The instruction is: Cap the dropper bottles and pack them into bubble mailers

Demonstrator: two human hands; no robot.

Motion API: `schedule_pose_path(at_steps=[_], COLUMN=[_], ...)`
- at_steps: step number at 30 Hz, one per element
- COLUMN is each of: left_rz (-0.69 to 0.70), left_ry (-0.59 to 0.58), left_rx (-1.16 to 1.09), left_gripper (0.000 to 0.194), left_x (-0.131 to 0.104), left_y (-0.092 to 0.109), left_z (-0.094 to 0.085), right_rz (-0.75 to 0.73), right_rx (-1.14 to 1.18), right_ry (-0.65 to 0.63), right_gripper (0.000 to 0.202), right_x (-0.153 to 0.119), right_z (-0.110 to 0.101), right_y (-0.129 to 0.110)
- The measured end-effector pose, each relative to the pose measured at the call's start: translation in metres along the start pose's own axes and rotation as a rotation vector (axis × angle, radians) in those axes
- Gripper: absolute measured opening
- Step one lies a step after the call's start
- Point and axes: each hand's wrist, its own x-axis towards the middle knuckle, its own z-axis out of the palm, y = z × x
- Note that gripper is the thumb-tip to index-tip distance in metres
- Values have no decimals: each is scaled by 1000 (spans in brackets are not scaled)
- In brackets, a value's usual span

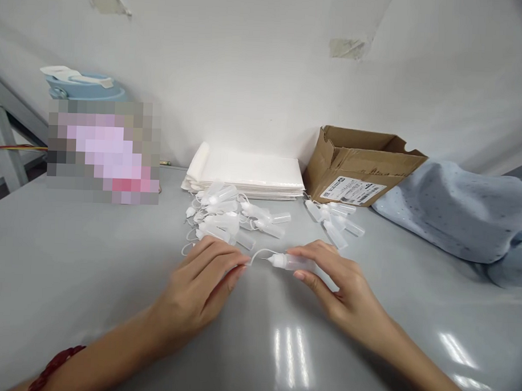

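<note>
My right hand [335, 283] grips a small translucent bottle [299, 263] by its body, between thumb and fingers, with its thin tip pointing left. A white strap arcs from the bottle's neck to my left hand [207, 276]. The fingertips of that hand pinch the small white cap [247, 263] at the strap's end, mostly hidden by the fingers. Cap and tip are apart. Behind my left hand lies a pile of similar bottles [219, 220] with strapped caps. A smaller group of bottles [335, 221] lies beyond my right hand.
A stack of white sheets [253, 169] stands against the wall, beside an open cardboard box [364, 168]. Light blue cloth [461, 208] lies at the right of the grey table [125, 270]. At the back left are a blue lidded container [87, 87] and a blurred pink item [108, 144].
</note>
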Motion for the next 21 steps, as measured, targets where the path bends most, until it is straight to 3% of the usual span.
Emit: schedule_pose_path(at_steps=[16, 21], left_rz=[-264, -284], left_ry=[-60, -65], left_rx=[-211, -220], left_gripper=[14, 14], left_x=[1, 2], left_y=[9, 10], left_z=[0, 0], right_rz=[-2, -1], right_rx=[77, 82], right_ry=[-27, -23], right_gripper=[24, 24], right_x=[-3, -3], right_z=[2, 2], right_y=[-10, -12])
